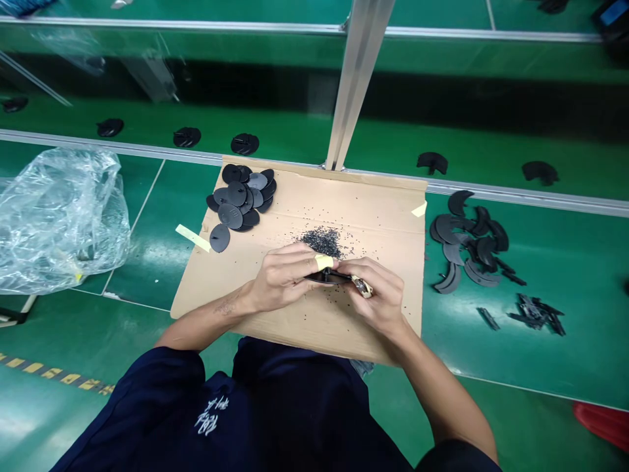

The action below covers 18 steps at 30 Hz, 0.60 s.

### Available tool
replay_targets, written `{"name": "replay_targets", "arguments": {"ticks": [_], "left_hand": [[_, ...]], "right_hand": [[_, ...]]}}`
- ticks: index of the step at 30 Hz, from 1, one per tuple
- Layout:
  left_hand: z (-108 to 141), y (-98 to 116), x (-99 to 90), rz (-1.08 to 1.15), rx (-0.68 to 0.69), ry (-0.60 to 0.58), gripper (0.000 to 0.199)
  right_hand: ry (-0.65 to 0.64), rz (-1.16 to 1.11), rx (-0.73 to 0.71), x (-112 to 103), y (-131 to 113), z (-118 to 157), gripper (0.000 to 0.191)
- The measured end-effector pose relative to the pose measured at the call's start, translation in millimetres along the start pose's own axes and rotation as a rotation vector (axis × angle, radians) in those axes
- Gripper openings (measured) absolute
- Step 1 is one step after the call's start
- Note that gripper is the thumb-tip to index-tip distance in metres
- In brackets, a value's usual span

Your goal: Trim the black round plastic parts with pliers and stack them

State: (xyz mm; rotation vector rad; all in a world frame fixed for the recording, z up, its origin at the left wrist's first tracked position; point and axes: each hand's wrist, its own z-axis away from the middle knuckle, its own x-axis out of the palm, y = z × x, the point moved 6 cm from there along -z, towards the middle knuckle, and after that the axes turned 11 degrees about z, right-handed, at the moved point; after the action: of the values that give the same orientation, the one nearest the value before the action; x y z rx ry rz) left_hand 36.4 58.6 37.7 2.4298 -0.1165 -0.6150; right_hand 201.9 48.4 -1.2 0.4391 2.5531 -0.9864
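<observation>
My left hand [287, 275] is closed on the edge of a black disc [328, 276], with yellow tape round one finger. From the other side my right hand [376, 288] grips a small tool wrapped in pale tape [362, 286], close against the disc; its tip is hidden. Both hands meet over a cardboard sheet [383, 210]. Just beyond them lies a heap of tiny black pieces [322, 241], with more specks scattered round it. Several black oval discs [236, 196] are piled at the sheet's far left corner.
Right of the cardboard lie crescent-shaped black parts [447, 229] and narrow black strips [538, 313] on the green table [491, 354]. A clear plastic bag [63, 223] sits at the left. A metal post [356, 85] rises behind the sheet, with black parts [244, 143] along the back ledge.
</observation>
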Motion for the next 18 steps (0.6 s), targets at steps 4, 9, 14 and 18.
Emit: {"name": "replay_targets", "arguments": {"ticks": [4,9,14,18], "left_hand": [[0.5,1.0,0.8,0.001,-0.020,-0.019,0.035],[0.8,2.1,-1.6,-0.022,-0.023,0.043,0.033],[-0.1,-1.6,2.6,-0.004,-0.056,-0.036,0.032],[-2.6,-4.9,-0.7,0.104,-0.145,-0.102,0.036]], "right_hand": [[-0.009,-0.004,0.003,-0.2,-1.0,0.4,0.031],[-0.016,-0.023,0.007,0.1,-1.0,0.2,0.027],[-0.007,-0.011,0.019,2.3,1.1,0.7,0.020],[-0.008,-0.054,0.055,4.5,1.6,0.9,0.018]]}}
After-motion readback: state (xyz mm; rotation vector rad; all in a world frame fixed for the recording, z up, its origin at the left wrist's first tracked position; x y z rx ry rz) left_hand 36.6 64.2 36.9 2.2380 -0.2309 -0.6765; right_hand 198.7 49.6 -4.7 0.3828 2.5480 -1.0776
